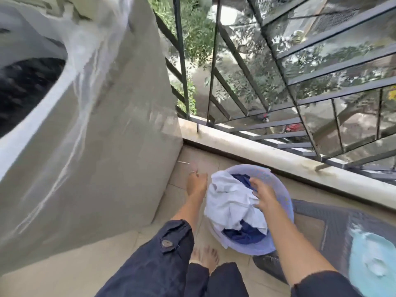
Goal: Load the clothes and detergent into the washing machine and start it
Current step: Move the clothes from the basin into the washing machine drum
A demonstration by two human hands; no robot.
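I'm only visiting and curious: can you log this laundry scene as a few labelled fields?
washing machine: left, plastic-covered, top open
basin: lavender, on floor, holding white and blue clothes
left hand: open, beside basin, holding nothing
right hand: on the clothes, grip unclear
chair: dark, right of basin

Bright, even daylight comes through the railing [278, 82]; the washing machine [64, 103] smears with motion blur, and the edges bend.
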